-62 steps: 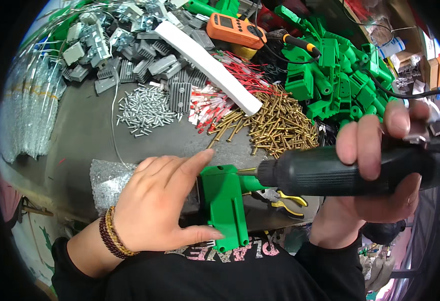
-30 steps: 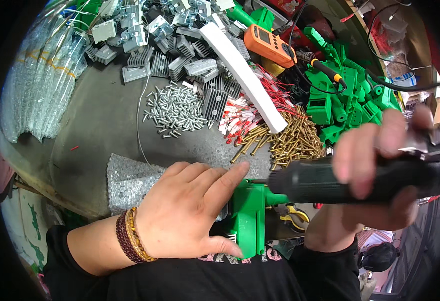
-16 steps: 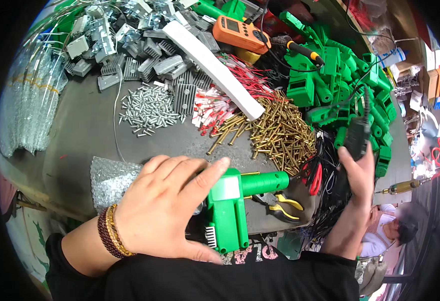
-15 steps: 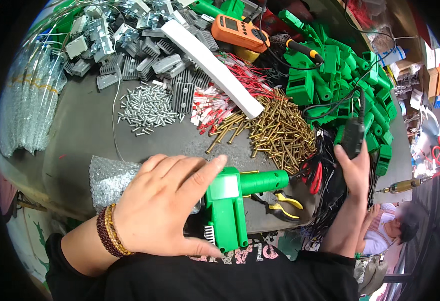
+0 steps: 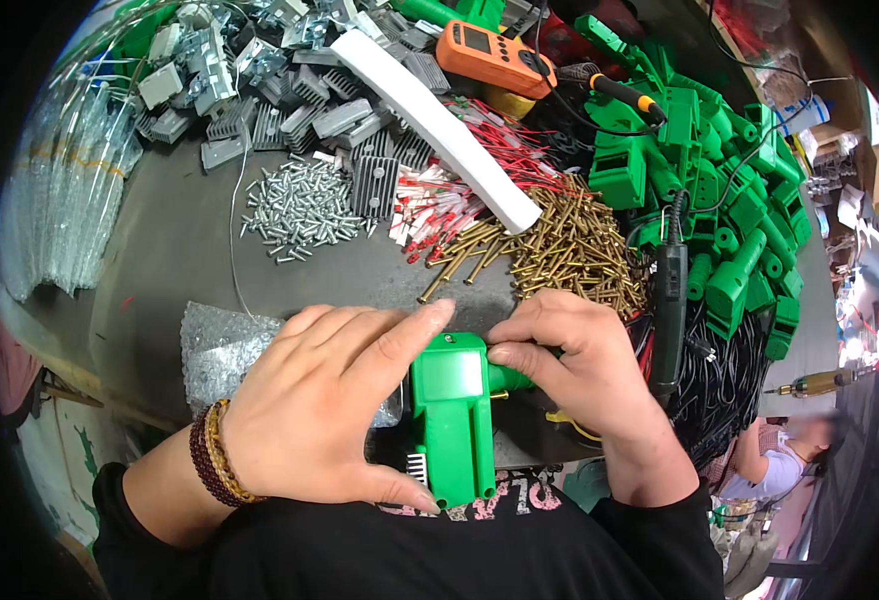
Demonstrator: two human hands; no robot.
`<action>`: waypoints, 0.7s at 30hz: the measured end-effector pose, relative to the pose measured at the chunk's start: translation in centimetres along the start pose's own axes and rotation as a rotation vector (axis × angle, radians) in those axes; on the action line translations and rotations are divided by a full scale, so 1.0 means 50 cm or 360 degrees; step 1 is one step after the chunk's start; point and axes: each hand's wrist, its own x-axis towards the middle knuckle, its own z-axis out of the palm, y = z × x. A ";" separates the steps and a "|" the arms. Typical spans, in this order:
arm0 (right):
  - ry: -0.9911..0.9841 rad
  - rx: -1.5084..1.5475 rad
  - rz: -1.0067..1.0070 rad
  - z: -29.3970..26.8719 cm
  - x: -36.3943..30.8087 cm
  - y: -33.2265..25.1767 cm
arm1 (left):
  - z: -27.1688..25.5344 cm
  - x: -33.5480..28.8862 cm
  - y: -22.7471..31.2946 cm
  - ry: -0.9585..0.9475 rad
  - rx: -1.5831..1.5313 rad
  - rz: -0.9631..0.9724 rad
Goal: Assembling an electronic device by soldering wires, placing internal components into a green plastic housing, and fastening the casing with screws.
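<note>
My left hand (image 5: 324, 405) spans a green plastic housing (image 5: 456, 400) with a round handle, its index finger at the top edge and its thumb at the bottom corner. Pinched fingers of my right hand (image 5: 579, 365) touch the housing where the handle joins it; whatever lies between the fingertips is hidden. A brass screw (image 5: 500, 395) pokes out below the handle. Right of my right hand, a black electric screwdriver (image 5: 670, 310) stands upright, hook at its top, apart from my fingers. Yellow-handled pliers (image 5: 571, 424) show partly beneath my right hand.
Piles of brass screws (image 5: 584, 250), silver screws (image 5: 299, 205), finned grey heat sinks (image 5: 374, 185) and green housings (image 5: 729, 200) cover the table's far side. A white bar (image 5: 439, 130) lies near an orange multimeter (image 5: 494, 58). Bubble wrap (image 5: 219, 355) sits left; black cables (image 5: 724, 390) right.
My right hand has let go of the electric screwdriver and moved left to the housing's handle, fingers now pinched. My left hand stays on the housing.
</note>
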 end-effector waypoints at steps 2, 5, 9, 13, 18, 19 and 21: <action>0.0021 -0.0035 -0.0051 0.005 0.003 0.000 | -0.002 0.001 -0.003 -0.0009 -0.0002 0.0008; 0.0092 -0.0164 -0.0219 0.013 0.001 0.003 | -0.001 -0.001 -0.006 0.0013 -0.0020 0.0001; 0.0215 -0.0290 -0.0362 0.019 -0.027 -0.022 | -0.007 0.001 -0.006 0.0018 -0.0043 0.0000; 0.0045 -0.0434 -0.0474 0.007 -0.046 -0.006 | -0.001 0.007 -0.008 0.0046 -0.0045 0.0022; -0.0074 -0.0477 -0.0420 -0.006 -0.032 -0.022 | -0.001 0.000 -0.008 0.0042 -0.0046 -0.0003; -0.0037 -0.0316 -0.0413 -0.009 -0.019 -0.023 | -0.001 0.000 -0.008 0.0045 -0.0035 0.0005; 0.0000 -0.0160 -0.0405 -0.005 0.003 -0.018 | -0.002 0.000 -0.007 0.0039 -0.0025 0.0008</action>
